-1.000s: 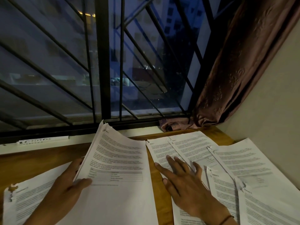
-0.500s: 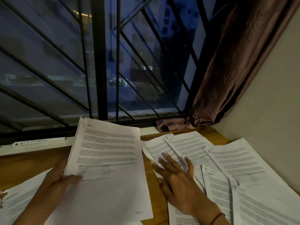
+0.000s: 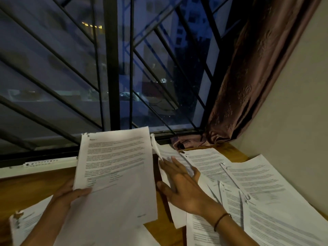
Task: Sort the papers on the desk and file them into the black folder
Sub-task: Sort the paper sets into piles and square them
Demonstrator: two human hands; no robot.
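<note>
A stapled sheaf of papers is sitting mid-frame, tilted up off the tabletop. The left hand is pinching its lower left edge, thumb on top. The right hand is lying flat with fingers spread on the loose papers fanning across the lower right, below the window bars and curtain.

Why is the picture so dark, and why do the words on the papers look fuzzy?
Head view: it is night beyond the window, so light is dim. The right hand is motion-blurred, the held sheet's print too soft to read, and the wide lens bends the window bars.
</note>
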